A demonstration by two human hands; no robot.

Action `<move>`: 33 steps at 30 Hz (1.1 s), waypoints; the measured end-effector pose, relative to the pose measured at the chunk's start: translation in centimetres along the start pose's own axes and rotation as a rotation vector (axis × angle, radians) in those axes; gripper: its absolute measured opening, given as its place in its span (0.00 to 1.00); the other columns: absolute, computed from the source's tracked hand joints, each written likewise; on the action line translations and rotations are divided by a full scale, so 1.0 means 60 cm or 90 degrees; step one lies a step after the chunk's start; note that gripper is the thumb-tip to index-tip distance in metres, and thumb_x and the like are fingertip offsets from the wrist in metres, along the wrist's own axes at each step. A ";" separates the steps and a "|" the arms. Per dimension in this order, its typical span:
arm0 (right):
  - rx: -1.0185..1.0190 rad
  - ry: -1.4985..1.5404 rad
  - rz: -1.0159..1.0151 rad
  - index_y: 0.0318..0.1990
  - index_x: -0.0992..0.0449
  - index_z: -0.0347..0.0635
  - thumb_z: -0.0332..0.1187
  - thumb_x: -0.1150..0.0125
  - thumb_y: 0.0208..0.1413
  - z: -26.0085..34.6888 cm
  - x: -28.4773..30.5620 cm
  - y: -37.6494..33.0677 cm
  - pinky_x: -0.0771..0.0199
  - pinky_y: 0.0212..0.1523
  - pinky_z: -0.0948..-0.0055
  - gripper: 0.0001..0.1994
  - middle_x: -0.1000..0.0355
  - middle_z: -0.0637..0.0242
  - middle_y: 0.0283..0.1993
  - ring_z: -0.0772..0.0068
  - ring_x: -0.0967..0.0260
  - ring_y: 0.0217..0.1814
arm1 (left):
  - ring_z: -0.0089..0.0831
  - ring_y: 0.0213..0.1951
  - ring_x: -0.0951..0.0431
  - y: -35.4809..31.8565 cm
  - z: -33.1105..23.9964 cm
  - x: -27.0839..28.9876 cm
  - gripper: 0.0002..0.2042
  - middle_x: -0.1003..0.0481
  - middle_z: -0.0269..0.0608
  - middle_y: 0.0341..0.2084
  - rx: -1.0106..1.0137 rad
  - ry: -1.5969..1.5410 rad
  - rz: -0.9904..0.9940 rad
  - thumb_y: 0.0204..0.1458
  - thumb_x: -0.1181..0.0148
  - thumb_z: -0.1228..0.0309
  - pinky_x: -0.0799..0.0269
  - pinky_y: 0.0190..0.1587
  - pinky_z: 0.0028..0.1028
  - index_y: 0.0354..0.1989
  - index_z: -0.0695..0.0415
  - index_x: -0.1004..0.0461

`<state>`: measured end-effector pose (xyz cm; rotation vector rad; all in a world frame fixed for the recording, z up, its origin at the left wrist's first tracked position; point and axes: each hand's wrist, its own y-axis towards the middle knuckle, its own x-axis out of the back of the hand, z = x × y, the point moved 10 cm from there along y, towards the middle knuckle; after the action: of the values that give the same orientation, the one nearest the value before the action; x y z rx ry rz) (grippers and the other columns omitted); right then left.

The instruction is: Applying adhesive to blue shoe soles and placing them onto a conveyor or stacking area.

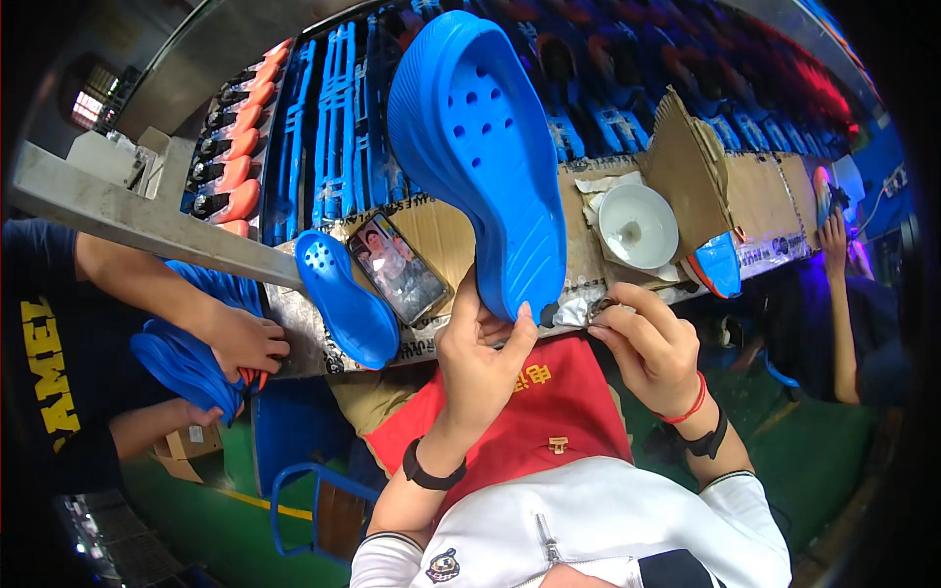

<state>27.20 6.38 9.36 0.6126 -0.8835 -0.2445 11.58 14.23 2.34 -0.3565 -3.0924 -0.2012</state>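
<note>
My left hand (482,358) grips a large blue shoe sole (490,127) by its narrow lower end, thumb in front. The sole stands upright above the table edge, its inner face with several round holes turned toward me. Against that lower end rests the dark tip of a small brush-like tool (571,312) with a whitish body. Its other end is pinched in the fingers of my right hand (652,343), which partly hide it. Left of the held sole, a second blue sole (348,299) lies on the table beside a phone (402,269).
A white bowl (637,227) stands near a cardboard piece (686,167), with a blue-orange sole (716,265) beside it. Behind run racks of soles and shoes (240,147). At left, a co-worker's hands (240,338) hold blue soles (186,358); another person's hand (833,235) is at right.
</note>
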 end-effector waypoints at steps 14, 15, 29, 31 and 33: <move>-0.024 0.045 0.014 0.35 0.23 0.37 0.22 0.30 0.45 -0.004 -0.014 -0.002 0.24 0.24 0.71 0.09 0.24 0.54 0.40 0.60 0.24 0.28 | 0.27 0.35 0.18 -0.004 -0.012 0.001 0.27 0.21 0.46 0.33 -0.029 0.010 -0.019 0.52 0.38 0.80 0.21 0.39 0.25 0.60 0.71 0.39; -0.024 0.042 0.015 0.35 0.23 0.37 0.22 0.30 0.45 -0.004 -0.015 -0.002 0.24 0.24 0.71 0.09 0.24 0.54 0.40 0.60 0.24 0.27 | 0.27 0.35 0.18 -0.005 -0.012 0.001 0.27 0.21 0.46 0.33 -0.033 0.011 -0.020 0.52 0.38 0.80 0.21 0.39 0.25 0.60 0.71 0.39; -0.002 -0.068 0.009 0.36 0.23 0.38 0.24 0.30 0.46 0.007 -0.010 0.002 0.25 0.23 0.71 0.10 0.24 0.54 0.41 0.59 0.24 0.27 | 0.26 0.35 0.18 -0.005 -0.016 0.000 0.26 0.20 0.46 0.32 -0.024 0.025 -0.007 0.52 0.39 0.81 0.22 0.39 0.25 0.60 0.71 0.38; -0.013 -0.069 0.005 0.36 0.23 0.38 0.24 0.30 0.46 0.004 -0.007 0.003 0.25 0.23 0.71 0.10 0.24 0.54 0.41 0.59 0.24 0.27 | 0.27 0.37 0.18 -0.004 -0.020 -0.002 0.24 0.21 0.48 0.35 -0.020 0.030 0.002 0.53 0.39 0.81 0.21 0.41 0.26 0.58 0.70 0.37; -0.010 -0.072 0.002 0.36 0.23 0.38 0.24 0.30 0.46 0.005 -0.004 0.003 0.25 0.23 0.71 0.10 0.24 0.54 0.41 0.59 0.24 0.27 | 0.29 0.40 0.19 -0.003 -0.022 -0.005 0.22 0.22 0.49 0.39 -0.015 0.036 0.011 0.54 0.39 0.80 0.21 0.43 0.27 0.56 0.70 0.37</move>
<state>26.79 6.51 9.44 0.5871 -0.9909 -0.2860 11.82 13.80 3.64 -0.3711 -3.0326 -0.2441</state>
